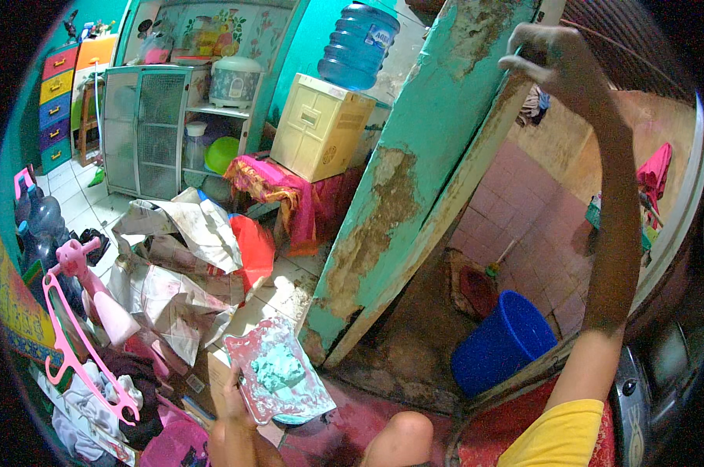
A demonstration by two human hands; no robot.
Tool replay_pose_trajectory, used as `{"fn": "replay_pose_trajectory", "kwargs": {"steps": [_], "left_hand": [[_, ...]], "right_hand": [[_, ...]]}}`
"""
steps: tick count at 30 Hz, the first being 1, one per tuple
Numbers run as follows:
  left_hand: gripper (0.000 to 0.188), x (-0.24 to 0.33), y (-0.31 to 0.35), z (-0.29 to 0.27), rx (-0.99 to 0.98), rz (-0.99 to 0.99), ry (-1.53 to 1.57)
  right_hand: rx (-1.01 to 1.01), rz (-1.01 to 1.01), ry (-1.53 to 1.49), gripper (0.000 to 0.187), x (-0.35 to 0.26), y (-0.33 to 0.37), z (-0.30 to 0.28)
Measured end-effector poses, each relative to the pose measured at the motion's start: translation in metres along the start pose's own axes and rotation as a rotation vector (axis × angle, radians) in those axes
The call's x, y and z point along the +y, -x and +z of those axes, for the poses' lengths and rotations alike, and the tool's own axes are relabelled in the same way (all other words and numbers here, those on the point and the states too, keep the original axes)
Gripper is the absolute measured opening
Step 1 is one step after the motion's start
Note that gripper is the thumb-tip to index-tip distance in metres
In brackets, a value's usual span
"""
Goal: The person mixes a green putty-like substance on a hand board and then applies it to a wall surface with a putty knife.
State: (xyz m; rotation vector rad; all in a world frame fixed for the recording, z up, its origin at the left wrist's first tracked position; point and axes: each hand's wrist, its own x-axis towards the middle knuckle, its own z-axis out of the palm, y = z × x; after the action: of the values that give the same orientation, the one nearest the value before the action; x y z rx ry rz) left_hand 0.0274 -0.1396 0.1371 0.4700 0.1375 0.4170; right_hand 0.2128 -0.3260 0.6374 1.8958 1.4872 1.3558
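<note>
Low in front of me, my left hand (232, 395) is closed on the left edge of a reddish, white-smeared tray (317, 403). A heap of turquoise paste (278, 367), like putty, lies in the tray's middle. My right arm reaches high at the right. There my right hand (550, 61) has its fingers curled and pinched beside the top of the wooden door frame (476, 167). Whatever it pinches, if anything, is too small or hidden to tell. Left of that frame stands a turquoise wall (395, 179) with peeling, bare brown patches.
Crumpled paper sheets (173, 265) cover the floor to the left, near a pink clothes hanger (75, 342) and piled clothes. A blue bucket (503, 342) stands beyond the doorway. Behind are a cream box-shaped dispenser (317, 128) with a blue water jug (359, 47) and a glass-doored cabinet (145, 132).
</note>
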Motion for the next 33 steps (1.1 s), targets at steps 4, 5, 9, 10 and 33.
{"fn": "replay_pose_trajectory", "kwargs": {"steps": [4,5,9,10,33], "left_hand": [[0.046,0.000,0.000,-0.003,0.020,-0.025,0.026],[0.046,-0.001,0.000,-0.002,0.035,-0.015,0.013],[0.046,-0.009,-0.006,-0.021,-0.010,-0.079,0.227],[0.046,-0.007,-0.005,-0.017,-0.018,-0.046,0.189],[0.048,0.003,0.002,0.000,0.053,-0.030,-0.036]], "right_hand": [[0.023,-0.080,-0.008,0.019,-0.011,-0.003,0.015],[0.039,-0.116,0.019,0.020,-0.010,-0.005,0.015],[0.033,-0.081,0.031,0.022,-0.006,-0.013,0.008],[0.019,-0.065,0.035,0.023,-0.007,-0.014,0.007],[-0.043,0.005,0.019,0.021,0.017,-0.011,0.015]]}}
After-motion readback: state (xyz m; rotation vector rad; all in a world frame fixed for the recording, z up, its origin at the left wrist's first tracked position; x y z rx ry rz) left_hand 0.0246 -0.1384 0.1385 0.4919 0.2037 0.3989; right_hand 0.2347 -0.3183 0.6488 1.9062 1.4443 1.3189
